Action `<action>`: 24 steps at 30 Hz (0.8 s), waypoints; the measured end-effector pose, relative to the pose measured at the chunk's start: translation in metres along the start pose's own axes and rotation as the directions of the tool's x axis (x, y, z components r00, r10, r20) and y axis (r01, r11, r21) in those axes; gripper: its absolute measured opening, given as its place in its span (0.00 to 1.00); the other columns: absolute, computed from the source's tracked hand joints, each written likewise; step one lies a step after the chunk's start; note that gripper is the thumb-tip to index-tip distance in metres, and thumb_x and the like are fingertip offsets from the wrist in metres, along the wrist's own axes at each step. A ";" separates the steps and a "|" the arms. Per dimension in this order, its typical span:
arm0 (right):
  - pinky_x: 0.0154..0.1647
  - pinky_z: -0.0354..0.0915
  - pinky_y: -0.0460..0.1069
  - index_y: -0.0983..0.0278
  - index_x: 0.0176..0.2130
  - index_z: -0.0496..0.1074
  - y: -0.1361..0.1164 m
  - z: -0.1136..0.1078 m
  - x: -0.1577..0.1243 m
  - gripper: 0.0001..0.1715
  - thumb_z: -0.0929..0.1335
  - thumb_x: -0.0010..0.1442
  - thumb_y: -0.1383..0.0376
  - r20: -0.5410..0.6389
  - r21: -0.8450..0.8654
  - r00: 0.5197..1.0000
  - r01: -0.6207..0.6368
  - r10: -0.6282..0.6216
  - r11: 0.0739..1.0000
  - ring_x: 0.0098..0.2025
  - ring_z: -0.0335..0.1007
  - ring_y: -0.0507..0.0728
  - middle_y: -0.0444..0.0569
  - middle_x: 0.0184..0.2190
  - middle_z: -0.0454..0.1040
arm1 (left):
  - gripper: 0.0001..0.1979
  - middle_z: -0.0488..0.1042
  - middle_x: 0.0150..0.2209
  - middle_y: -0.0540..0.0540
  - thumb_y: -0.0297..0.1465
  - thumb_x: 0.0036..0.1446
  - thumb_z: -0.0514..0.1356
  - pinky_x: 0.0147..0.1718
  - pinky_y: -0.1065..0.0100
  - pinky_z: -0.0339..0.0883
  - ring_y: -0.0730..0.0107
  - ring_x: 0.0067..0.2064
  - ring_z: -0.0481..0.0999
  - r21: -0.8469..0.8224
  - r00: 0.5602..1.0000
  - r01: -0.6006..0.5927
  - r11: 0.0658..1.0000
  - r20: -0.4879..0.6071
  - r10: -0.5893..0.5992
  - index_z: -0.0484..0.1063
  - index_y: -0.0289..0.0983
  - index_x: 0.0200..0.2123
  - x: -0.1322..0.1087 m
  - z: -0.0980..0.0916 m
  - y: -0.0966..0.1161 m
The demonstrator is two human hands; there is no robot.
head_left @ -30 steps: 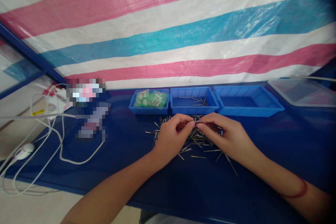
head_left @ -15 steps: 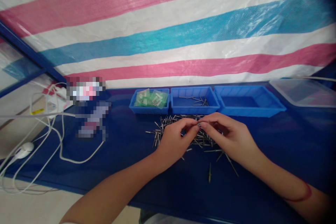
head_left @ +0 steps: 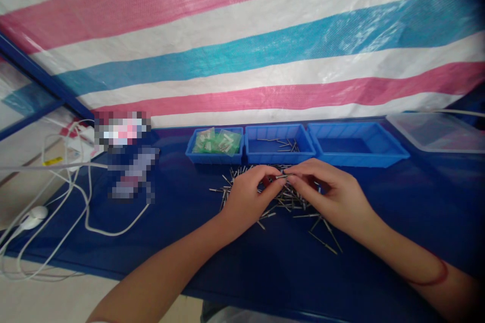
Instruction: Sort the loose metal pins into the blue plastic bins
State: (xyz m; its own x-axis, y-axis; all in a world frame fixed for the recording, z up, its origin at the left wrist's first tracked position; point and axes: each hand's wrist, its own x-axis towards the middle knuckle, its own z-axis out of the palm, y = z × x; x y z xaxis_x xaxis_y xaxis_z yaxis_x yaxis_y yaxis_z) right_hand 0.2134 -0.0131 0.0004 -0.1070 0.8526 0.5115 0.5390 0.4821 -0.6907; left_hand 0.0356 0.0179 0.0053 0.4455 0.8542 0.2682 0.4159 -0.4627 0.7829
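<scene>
A heap of thin metal pins (head_left: 242, 181) lies on the dark blue table (head_left: 189, 242), just in front of three blue bins. My left hand (head_left: 246, 199) and my right hand (head_left: 333, 194) meet over the heap, fingertips pinched together. Between them they hold one small metal pin (head_left: 283, 176) level above the pile. The middle blue bin (head_left: 279, 144) behind my hands holds several pins. A few stray pins (head_left: 324, 242) lie nearer to me, below my right hand.
The left bin (head_left: 214, 145) holds small green bags; the right bin (head_left: 356, 144) looks bare. A clear plastic lid or tray (head_left: 435, 132) lies far right. White cables (head_left: 87, 212) and blurred items sit at the left. A striped tarp hangs behind.
Both hands stay pinched together over the heap and have lifted slightly. A loose pin in front of the pile has shifted from mid-front to the right, below my right hand.
</scene>
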 end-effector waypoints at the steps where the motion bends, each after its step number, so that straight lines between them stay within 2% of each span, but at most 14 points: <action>1: 0.25 0.65 0.49 0.60 0.39 0.75 0.001 0.000 0.000 0.08 0.66 0.61 0.62 -0.004 -0.009 1.000 0.007 -0.007 1.000 0.29 0.70 0.54 0.49 0.32 0.75 | 0.09 0.77 0.34 0.48 0.35 0.59 0.59 0.36 0.71 0.66 0.71 0.34 0.73 0.003 1.000 -0.004 1.000 -0.004 0.004 0.74 0.36 0.38 0.001 -0.001 0.000; 9: 0.41 0.68 0.52 0.61 0.41 0.74 0.005 -0.003 0.006 0.09 0.64 0.63 0.66 0.006 -0.181 0.988 0.156 -0.157 0.971 0.40 0.72 0.57 0.50 0.37 0.76 | 0.10 0.75 0.33 0.49 0.35 0.61 0.56 0.33 0.72 0.63 0.72 0.33 0.72 0.041 1.000 -0.010 0.999 0.004 0.010 0.72 0.35 0.36 0.002 -0.008 0.004; 14: 0.40 0.64 0.56 0.61 0.39 0.74 0.017 -0.016 0.022 0.09 0.64 0.63 0.63 -0.134 -0.446 0.974 0.107 -0.185 0.888 0.38 0.70 0.60 0.51 0.35 0.76 | 0.09 0.76 0.34 0.49 0.34 0.62 0.54 0.34 0.72 0.64 0.72 0.33 0.73 0.027 1.000 -0.003 1.000 0.003 0.003 0.71 0.36 0.39 0.003 -0.012 0.003; 18: 0.38 0.61 0.56 0.61 0.38 0.75 0.033 -0.018 0.034 0.12 0.63 0.64 0.61 -0.155 -0.601 0.967 0.069 -0.200 0.796 0.36 0.68 0.61 0.51 0.34 0.76 | 0.08 0.76 0.34 0.49 0.32 0.62 0.55 0.34 0.72 0.65 0.72 0.34 0.74 0.043 0.999 -0.027 0.999 0.026 0.026 0.71 0.36 0.40 0.003 -0.012 -0.001; 20: 0.36 0.59 0.56 0.61 0.39 0.75 0.037 -0.015 0.036 0.13 0.64 0.63 0.59 -0.148 -0.652 0.968 0.059 -0.202 0.756 0.37 0.67 0.61 0.50 0.34 0.76 | 0.08 0.76 0.35 0.48 0.30 0.61 0.55 0.35 0.71 0.65 0.71 0.34 0.74 0.072 0.996 -0.078 0.994 0.048 0.075 0.72 0.36 0.41 0.003 -0.010 -0.001; 22: 0.36 0.57 0.55 0.60 0.41 0.75 0.037 -0.012 0.036 0.14 0.64 0.63 0.57 -0.146 -0.676 0.971 0.040 -0.187 0.736 0.39 0.66 0.62 0.51 0.34 0.76 | 0.08 0.76 0.36 0.47 0.28 0.61 0.54 0.38 0.69 0.65 0.70 0.36 0.74 0.113 0.975 -0.196 0.974 0.124 0.182 0.72 0.35 0.40 0.000 -0.009 0.002; 24: 0.36 0.56 0.55 0.60 0.43 0.75 0.032 -0.012 0.033 0.15 0.65 0.62 0.56 -0.152 -0.658 0.975 0.022 -0.162 0.753 0.40 0.66 0.63 0.51 0.35 0.75 | 0.09 0.76 0.38 0.46 0.28 0.60 0.54 0.42 0.67 0.63 0.69 0.39 0.73 0.150 0.909 -0.366 0.919 0.268 0.318 0.73 0.36 0.40 -0.004 -0.006 0.006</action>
State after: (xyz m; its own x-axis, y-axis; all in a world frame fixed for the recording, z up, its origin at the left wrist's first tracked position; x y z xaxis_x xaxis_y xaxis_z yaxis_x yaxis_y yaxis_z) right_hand 0.2369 0.0284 0.0008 -0.0645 0.7223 0.6885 0.9530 0.2492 -0.1722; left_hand 0.0309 0.0131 0.0122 0.7498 0.5659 0.3428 0.3378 -0.7729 0.5371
